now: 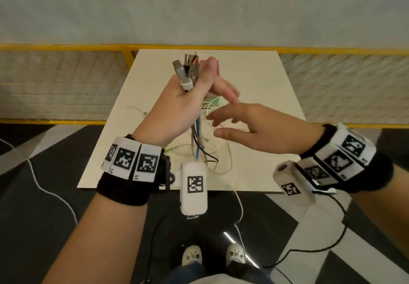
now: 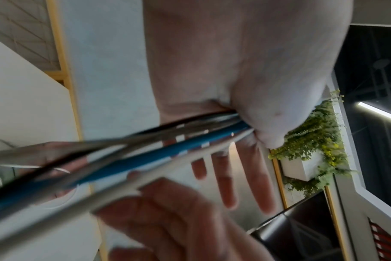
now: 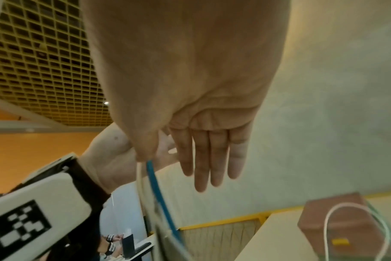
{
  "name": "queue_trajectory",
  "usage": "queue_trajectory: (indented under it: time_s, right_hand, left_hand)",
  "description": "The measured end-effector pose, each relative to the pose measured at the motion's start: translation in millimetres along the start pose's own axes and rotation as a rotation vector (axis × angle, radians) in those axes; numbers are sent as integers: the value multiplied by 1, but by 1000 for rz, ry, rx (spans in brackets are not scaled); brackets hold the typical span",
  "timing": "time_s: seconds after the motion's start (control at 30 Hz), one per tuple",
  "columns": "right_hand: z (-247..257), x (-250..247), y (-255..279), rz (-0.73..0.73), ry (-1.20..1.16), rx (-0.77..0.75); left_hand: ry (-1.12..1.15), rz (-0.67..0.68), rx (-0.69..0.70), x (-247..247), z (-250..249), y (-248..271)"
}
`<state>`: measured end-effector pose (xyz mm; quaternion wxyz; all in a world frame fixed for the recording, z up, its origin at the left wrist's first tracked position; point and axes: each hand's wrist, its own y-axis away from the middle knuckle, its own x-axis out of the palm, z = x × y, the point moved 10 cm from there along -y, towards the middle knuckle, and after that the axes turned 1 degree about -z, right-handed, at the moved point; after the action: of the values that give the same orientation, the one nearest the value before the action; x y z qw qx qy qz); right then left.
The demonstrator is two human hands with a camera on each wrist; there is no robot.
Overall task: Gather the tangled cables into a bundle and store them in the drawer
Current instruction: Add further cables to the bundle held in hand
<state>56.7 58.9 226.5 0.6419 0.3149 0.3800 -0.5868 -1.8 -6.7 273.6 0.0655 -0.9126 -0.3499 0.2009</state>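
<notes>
My left hand (image 1: 194,84) is raised over the white table (image 1: 265,97) and grips a bundle of cables (image 1: 188,71) just below their plugs, which stick up out of the fist. The blue, black and white cords (image 1: 198,137) hang from it onto a tangle of white loops (image 1: 219,151) on the table. Just right of the hanging cords, my right hand (image 1: 230,124) hovers with straight fingers and holds nothing. In the left wrist view the blue cord (image 2: 167,150) runs out of my palm. A small pink and green drawer box (image 3: 333,224) stands behind, partly hidden by my left hand.
One loose white cable (image 1: 137,110) lies apart on the table's left side. A yellow railing with mesh (image 1: 66,84) runs behind the table. Thin wires (image 1: 44,186) trail over the dark floor around my shoes (image 1: 192,255).
</notes>
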Motion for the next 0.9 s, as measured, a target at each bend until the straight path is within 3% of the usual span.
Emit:
queue_trajectory:
  time_s: [0.2,0.33,0.43,0.6,0.7,0.8,0.9]
  right_hand:
    - [34,23,2,-84,-544,-92]
    - [28,37,5,-145,-829,1]
    - [29,36,5,-170,-848,-14]
    - [36,33,1,-88,-919,-29]
    - [33,27,-2,-105,-938,-24]
    - [32,24,-2,-102,-931,-41]
    - [34,24,0,-95,-949,-49]
  left_hand:
    - [-121,152,-30,32,-1,9]
    - [25,1,-62,19,2,15]
    - [222,-89,-6,6,-5,20]
    - [187,-81,9,7,-6,12]
    - [300,-48,77,6,-16,9]
    - [289,-79,53,4,-16,5]
    - [250,-16,57,11,-13,3]
